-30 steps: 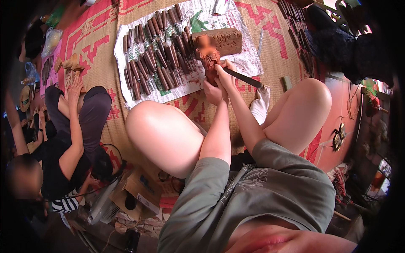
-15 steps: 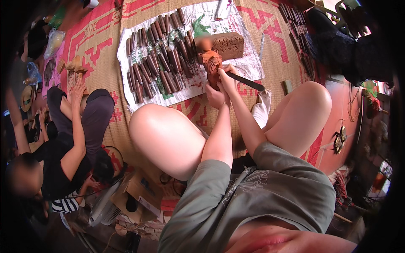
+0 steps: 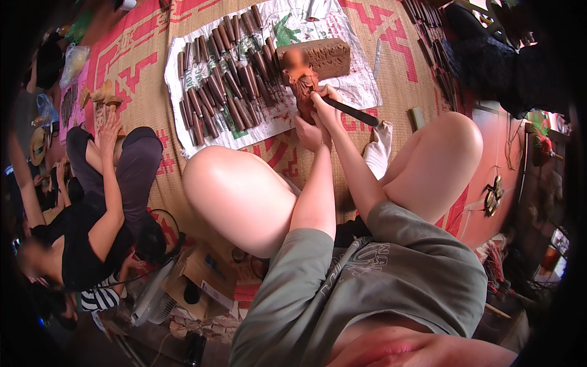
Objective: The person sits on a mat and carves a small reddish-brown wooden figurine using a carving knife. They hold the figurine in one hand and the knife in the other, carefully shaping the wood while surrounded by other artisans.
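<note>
The base of the carved figure [image 3: 302, 90] was hidden by the left hand [image 3: 310, 133], whose grip was closed around its lower part; its head was too blurred for detail. The right hand [image 3: 328, 109] had its grip closed on a long dark tool [image 3: 358, 114], the working end of which could not be made out at the fingers. The figure, reddish-brown, narrow and cut with flowing folds, was held over the near part of a white sheet [image 3: 362, 85], its upper end overlapping a brown block [image 3: 338, 59] in view; whether the two touched could not be told. The block was rectangular, with relief marks on its face. To the left lay rows of tools [image 3: 246, 79] with dark-brown cylindrical handles, crowded on the creased sheet; beneath spread a woven straw-coloured mat [image 3: 202, 11] with angular red motifs.
</note>
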Demonstrator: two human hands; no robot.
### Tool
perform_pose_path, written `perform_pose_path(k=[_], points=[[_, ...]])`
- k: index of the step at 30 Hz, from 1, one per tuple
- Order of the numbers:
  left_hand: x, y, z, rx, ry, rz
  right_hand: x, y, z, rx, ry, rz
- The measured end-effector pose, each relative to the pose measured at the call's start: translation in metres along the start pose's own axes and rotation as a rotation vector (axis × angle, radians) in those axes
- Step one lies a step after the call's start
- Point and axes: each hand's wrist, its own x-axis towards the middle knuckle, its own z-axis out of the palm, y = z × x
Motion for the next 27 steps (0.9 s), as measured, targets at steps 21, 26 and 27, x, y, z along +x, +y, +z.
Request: perform_pose_path(k=[21,26,27], points=[[-0.017,0.006,-0.010,-0.040,-0.134,-0.023,-0.005,-0.057,0.006,-0.064,0.091,-0.079],[-0.009,0.004,-0.007,-0.065,-0.085,0.004,0.031,-0.146,0.037,-0.125,-0.233,-0.253],[-0.007,0.000,-0.002,-0.066,-0.045,0.044,0.042,-0.166,0.038,-0.122,-0.308,-0.310]])
